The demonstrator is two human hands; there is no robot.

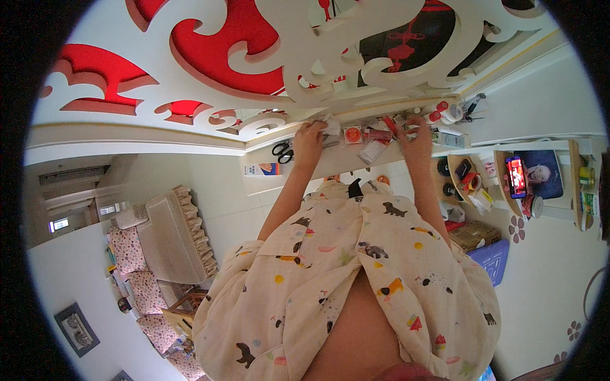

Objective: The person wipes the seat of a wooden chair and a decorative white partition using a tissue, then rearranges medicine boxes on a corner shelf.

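Observation:
At a narrow white ledge (333, 164), my left hand (309, 143) has its fingers bent at a crumpled clear plastic wrapper (332, 126). Whether they grip it is hard to see. Black-handled scissors (284, 152) lie left of that wrist. My right hand (415, 138) reaches down among small items at the ledge's right part, fingers curled; anything in them is too small to make out. Between both hands are a white box with a red-orange disc (352, 135), a red-labelled packet (378, 134) and a clear plastic pouch (372, 152). A red strip (391, 125) lies close to my right fingers.
A white carved panel (305, 57) rises behind the ledge. Red-capped containers (432, 117) and a pale carton (450, 140) stand right of my right hand. A small printed box (261, 169) is at the left end. Corner shelves hold a lit phone (516, 176). A sofa (174, 233) is at left.

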